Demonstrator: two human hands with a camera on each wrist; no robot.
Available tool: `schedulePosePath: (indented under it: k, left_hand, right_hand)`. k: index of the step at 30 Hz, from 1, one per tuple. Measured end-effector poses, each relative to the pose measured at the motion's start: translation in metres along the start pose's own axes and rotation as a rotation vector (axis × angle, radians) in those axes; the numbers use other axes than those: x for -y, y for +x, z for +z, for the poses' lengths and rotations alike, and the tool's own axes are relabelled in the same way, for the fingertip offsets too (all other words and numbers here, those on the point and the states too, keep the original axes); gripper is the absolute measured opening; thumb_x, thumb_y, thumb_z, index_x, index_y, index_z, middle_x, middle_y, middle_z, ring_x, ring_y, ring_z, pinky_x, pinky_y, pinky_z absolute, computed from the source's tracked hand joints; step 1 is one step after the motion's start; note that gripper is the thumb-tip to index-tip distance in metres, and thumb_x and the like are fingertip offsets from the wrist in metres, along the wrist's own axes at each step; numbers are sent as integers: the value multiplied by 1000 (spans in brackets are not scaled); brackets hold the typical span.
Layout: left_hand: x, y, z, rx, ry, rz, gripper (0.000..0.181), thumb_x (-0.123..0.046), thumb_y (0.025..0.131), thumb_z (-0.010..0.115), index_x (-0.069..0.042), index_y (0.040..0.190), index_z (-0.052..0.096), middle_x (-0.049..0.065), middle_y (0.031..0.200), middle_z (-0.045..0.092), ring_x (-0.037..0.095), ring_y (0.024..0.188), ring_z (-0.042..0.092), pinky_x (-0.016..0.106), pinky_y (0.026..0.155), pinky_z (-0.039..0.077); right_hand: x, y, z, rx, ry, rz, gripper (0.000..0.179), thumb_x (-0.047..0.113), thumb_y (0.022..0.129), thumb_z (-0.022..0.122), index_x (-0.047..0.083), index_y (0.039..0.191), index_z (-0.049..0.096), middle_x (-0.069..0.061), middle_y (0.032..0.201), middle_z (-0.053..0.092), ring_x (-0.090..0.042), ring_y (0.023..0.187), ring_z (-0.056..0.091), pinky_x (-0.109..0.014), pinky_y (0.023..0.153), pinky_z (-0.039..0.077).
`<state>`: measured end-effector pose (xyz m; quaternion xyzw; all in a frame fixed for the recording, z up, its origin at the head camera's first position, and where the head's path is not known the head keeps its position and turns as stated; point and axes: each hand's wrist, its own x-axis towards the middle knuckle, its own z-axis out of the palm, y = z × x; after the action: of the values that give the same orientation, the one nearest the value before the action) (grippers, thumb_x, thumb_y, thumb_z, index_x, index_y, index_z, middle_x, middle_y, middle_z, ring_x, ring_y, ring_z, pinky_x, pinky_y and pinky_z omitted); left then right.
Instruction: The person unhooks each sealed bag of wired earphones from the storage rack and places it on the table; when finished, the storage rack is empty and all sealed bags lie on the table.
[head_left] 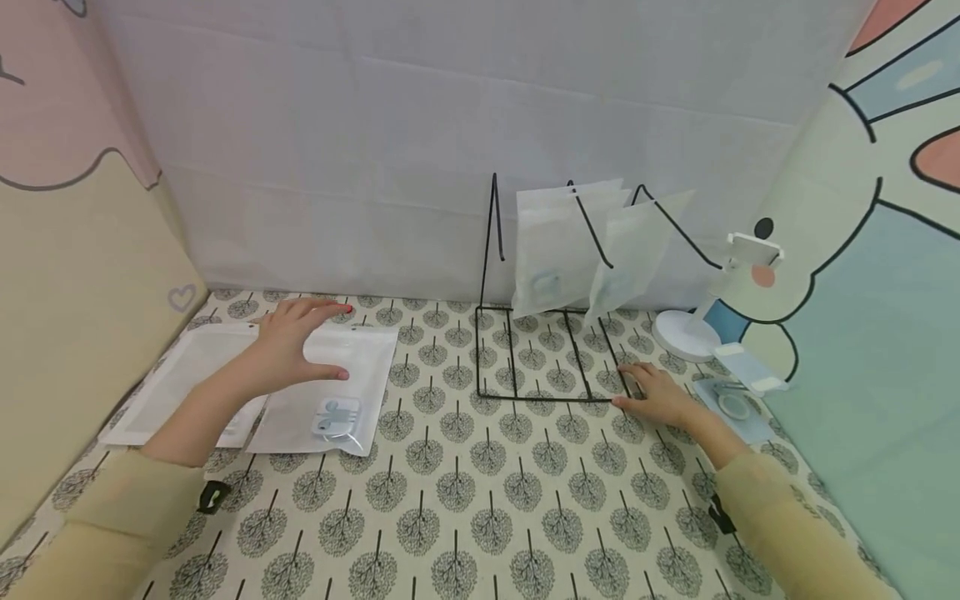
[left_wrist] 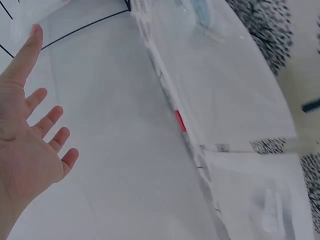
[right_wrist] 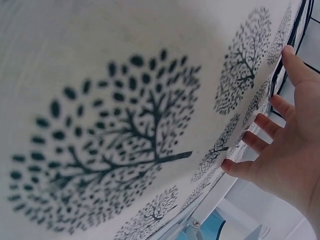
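Observation:
My left hand (head_left: 281,354) hovers at the left over two flat translucent bags, thumb and fingers spread with nothing between them. The nearer-to-middle bag (head_left: 375,354) contains white wired earphones (head_left: 336,417); the other bag (head_left: 187,375) lies partly behind my forearm. In the left wrist view the left hand (left_wrist: 32,135) has its fingers extended. On the right, my right hand (head_left: 656,396) rests at the front right corner of a black wire rack (head_left: 495,398), fingers loosely spread. Whether it touches the wire I cannot tell. Frosted bags (head_left: 566,242) and another bag (head_left: 641,242) stand upright between the rack's dividers.
Beyond the right hand stands a white phone stand (head_left: 686,335) with a round base. Beside my right forearm lies a pale bluish item with a ring shape (head_left: 735,408). A tree-patterned cloth (head_left: 457,500) covers the table, and a white sheet (head_left: 337,167) hangs behind.

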<state>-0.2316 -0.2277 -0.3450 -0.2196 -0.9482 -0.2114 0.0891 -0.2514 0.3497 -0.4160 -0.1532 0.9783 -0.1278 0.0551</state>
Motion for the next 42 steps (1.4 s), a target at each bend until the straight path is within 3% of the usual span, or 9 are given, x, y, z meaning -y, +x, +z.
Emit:
schedulePosePath:
  k: [7, 13, 22, 26, 34, 39, 42]
  left_hand:
    - [-33, 27, 5, -28, 8, 92, 99, -51, 64, 82, -22, 146, 35, 8, 152, 29, 39, 136, 23, 67, 104, 18]
    - [-55, 54, 15, -57, -38, 144, 98, -48, 67, 81, -21, 147, 31, 10, 153, 27, 38, 138, 20, 64, 110, 11]
    - [-81, 92, 42, -32, -194, 75, 98, -49, 70, 79, -26, 149, 27, 4, 156, 21, 34, 142, 16, 64, 111, 12]
    - [-90, 109, 56, -54, -272, 57, 96, -49, 71, 78, -27, 149, 26, 1, 156, 21, 32, 142, 17, 61, 112, 17]
    - [-108, 138, 84, -83, -464, 13, 94, -46, 74, 77, -25, 149, 26, 0, 155, 24, 25, 143, 18, 53, 115, 16]
    - [-119, 155, 101, -71, -531, 3, 91, -40, 76, 77, -22, 150, 26, 1, 155, 26, 26, 142, 21, 52, 115, 19]
    - [-125, 164, 109, -60, -551, -19, 90, -40, 77, 76, -26, 149, 26, 0, 155, 26, 25, 142, 21, 50, 115, 20]
  right_hand:
    - [-10, 4, -3, -10, 18, -55, 70, 45, 90, 60, 0, 140, 40, -35, 139, 33, -56, 123, 34, -71, 95, 33]
    - [-18, 8, -2, 3, 114, -60, 72, 41, 89, 62, 2, 143, 35, -33, 146, 23, -55, 129, 26, -72, 98, 28]
    - [-27, 12, -4, 61, 168, -74, 75, 44, 89, 61, 7, 147, 30, -26, 153, 16, -52, 135, 16, -73, 102, 17]
    - [-32, 12, -5, 70, 172, -70, 75, 46, 89, 61, 10, 147, 32, -24, 154, 15, -52, 137, 13, -74, 102, 13]
    - [-42, 12, -2, 80, 198, -99, 74, 42, 88, 63, 9, 147, 33, -24, 154, 16, -52, 136, 13, -75, 102, 13]
    - [-46, 11, -1, 88, 205, -120, 72, 39, 89, 63, 8, 146, 33, -25, 153, 15, -53, 136, 13, -75, 101, 13]
    - [-47, 11, -2, 101, 218, -128, 71, 37, 89, 64, 8, 146, 33, -26, 153, 15, -53, 136, 12, -76, 101, 13]
